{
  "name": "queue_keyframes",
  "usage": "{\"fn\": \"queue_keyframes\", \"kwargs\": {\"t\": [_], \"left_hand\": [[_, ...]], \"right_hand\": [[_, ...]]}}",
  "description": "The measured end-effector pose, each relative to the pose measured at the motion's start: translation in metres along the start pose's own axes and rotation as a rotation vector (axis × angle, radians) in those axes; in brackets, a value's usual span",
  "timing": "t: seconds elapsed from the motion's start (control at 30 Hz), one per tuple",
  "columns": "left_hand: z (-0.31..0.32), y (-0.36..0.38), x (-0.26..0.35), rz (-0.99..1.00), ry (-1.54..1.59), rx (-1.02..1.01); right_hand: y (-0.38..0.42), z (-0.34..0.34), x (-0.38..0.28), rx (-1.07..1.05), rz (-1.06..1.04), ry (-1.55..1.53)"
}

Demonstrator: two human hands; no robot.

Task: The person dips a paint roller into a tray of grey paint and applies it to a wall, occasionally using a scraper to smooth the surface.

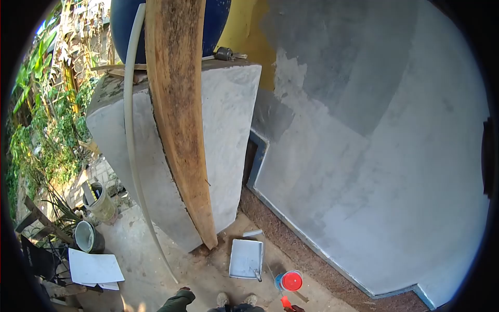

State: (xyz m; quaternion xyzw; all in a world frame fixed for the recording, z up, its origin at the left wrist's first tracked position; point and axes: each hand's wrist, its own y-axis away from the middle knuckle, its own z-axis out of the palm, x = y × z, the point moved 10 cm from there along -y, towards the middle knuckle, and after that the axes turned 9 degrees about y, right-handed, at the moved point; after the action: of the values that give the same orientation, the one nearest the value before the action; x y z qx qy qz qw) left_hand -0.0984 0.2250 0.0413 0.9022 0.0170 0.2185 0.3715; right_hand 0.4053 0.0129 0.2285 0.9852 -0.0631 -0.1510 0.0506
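Note:
My right hand is at the bottom edge, mostly cut off, closed around an orange-red object whose kind I cannot make out. Just beyond it stands a small paint bucket with a round red top. My left hand, below a dark green sleeve, hangs over the floor away from any object; its fingers are too small to read. Between and ahead of both hands lies a white-coated paint tray with a small tool at its near right corner.
A wooden plank leans on a white plastered block, beside a pale pipe. A blue tank stands on top. To the right rises a partly painted grey wall. Buckets and white sheets are at left.

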Motion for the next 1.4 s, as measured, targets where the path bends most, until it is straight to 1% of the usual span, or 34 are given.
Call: {"fn": "queue_keyframes", "kwargs": {"t": [0.03,0.07,0.1,0.13,0.17,0.2,0.23,0.27,0.3,0.37,0.4,0.43,0.5,0.53,0.6,0.63,0.67,0.73,0.77,0.83,0.87,0.9,0.97,1.0,1.03,1.07,1.1,1.17,1.2,1.23,1.3,1.33,1.37,1.4], "left_hand": [[-0.001,-0.012,-0.002,0.014,0.006,0.013],[0.003,-0.019,-0.002,-0.024,-0.157,-0.055],[0.002,-0.024,0.002,-0.066,-0.323,-0.126],[0.007,-0.013,0.043,0.375,-0.644,-0.091],[0.001,-0.017,0.054,0.377,-0.648,-0.079],[-0.015,-0.018,0.079,0.48,-0.412,0.047],[-0.034,-0.016,0.098,0.576,-0.173,0.168],[-0.039,-0.024,0.107,0.531,0.084,0.15],[-0.045,-0.031,0.13,0.481,0.339,0.13],[-0.031,-0.048,0.176,0.216,1.055,-0.088],[-0.034,-0.048,0.214,0.223,1.089,-0.163],[-0.051,-0.035,0.262,0.229,1.123,-0.237],[-0.08,-0.006,0.368,0.352,1.229,-0.532],[-0.099,0.014,0.418,0.442,1.265,-0.622],[-0.141,0.068,0.508,0.64,1.339,-0.797],[-0.161,0.094,0.546,0.748,1.378,-0.882],[-0.174,0.103,0.572,0.752,1.381,-0.87],[-0.208,0.135,0.62,0.998,1.504,-0.993],[-0.214,0.143,0.631,0.991,1.507,-0.979],[-0.235,0.153,0.643,0.984,1.456,-0.719],[-0.244,0.163,0.645,0.898,1.489,-0.588],[-0.249,0.167,0.65,0.889,1.481,-0.58],[-0.263,0.173,0.659,0.989,1.289,-0.392],[-0.273,0.178,0.667,1.042,1.321,-0.347],[-0.276,0.177,0.673,1.037,1.323,-0.346],[-0.282,0.176,0.678,1.067,1.31,-0.333],[-0.288,0.175,0.684,1.098,1.295,-0.319],[-0.296,0.172,0.696,1.097,1.303,-0.314],[-0.299,0.169,0.702,1.126,1.32,-0.308],[-0.302,0.168,0.706,1.151,1.338,-0.305],[-0.305,0.166,0.714,1.139,1.374,-0.326],[-0.308,0.165,0.717,1.133,1.411,-0.339],[-0.309,0.163,0.721,1.128,1.411,-0.354],[-0.312,0.161,0.723,1.134,1.397,-0.342]], "right_hand": [[-0.001,-0.042,-0.009,0.013,0.181,-0.328],[0.001,-0.063,-0.012,0.019,0.36,-0.66],[-0.002,-0.081,-0.023,0.026,0.356,-0.659],[-0.006,-0.1,-0.031,0.115,0.313,-0.701],[-0.012,-0.122,-0.041,0.206,0.265,-0.744],[-0.021,-0.15,-0.059,0.216,0.257,-0.748],[-0.031,-0.176,-0.08,0.173,0.276,-0.893],[-0.04,-0.193,-0.095,0.125,0.295,-1.039],[-0.049,-0.205,-0.102,0.129,0.287,-1.045],[-0.064,-0.213,-0.11,0.055,0.319,-1.228],[-0.074,-0.222,-0.118,0.013,0.285,-1.37],[-0.08,-0.222,-0.112,0.015,0.275,-1.374],[-0.095,-0.209,-0.097,-0.051,0.305,-1.623],[-0.105,-0.206,-0.098,-0.206,0.285,-1.74],[-0.126,-0.223,-0.1,-0.235,0.308,-1.828],[-0.138,-0.231,-0.101,-0.259,0.345,-1.914],[-0.149,-0.241,-0.099,-0.27,0.337,-1.913],[-0.164,-0.259,-0.12,-0.538,0.274,-2.273],[-0.169,-0.267,-0.118,-0.554,0.276,-2.277],[-0.177,-0.287,-0.123,-0.654,0.161,-2.249],[-0.183,-0.292,-0.119,-0.665,0.157,-2.257],[-0.186,-0.294,-0.115,-0.689,0.176,-2.226],[-0.191,-0.311,-0.118,-0.714,0.198,-2.203],[-0.192,-0.324,-0.115,-0.637,0.257,-2.101],[-0.193,-0.33,-0.108,-0.562,0.311,-1.993],[-0.203,-0.322,-0.097,-0.596,0.011,-1.941],[-0.2,-0.328,-0.098,-0.599,0.012,-1.942],[-0.203,-0.383,-0.073,-0.09,0.017,-1.388],[-0.205,-0.405,-0.08,-0.074,-0.084,-1.284],[-0.204,-0.424,-0.086,-0.072,-0.077,-1.288],[-0.199,-0.473,-0.093,0.167,-0.137,-0.76],[-0.201,-0.484,-0.097,0.34,-0.248,-0.53],[-0.203,-0.486,-0.098,0.341,-0.235,-0.528],[-0.204,-0.496,-0.104,0.377,-0.232,-0.408]]}}
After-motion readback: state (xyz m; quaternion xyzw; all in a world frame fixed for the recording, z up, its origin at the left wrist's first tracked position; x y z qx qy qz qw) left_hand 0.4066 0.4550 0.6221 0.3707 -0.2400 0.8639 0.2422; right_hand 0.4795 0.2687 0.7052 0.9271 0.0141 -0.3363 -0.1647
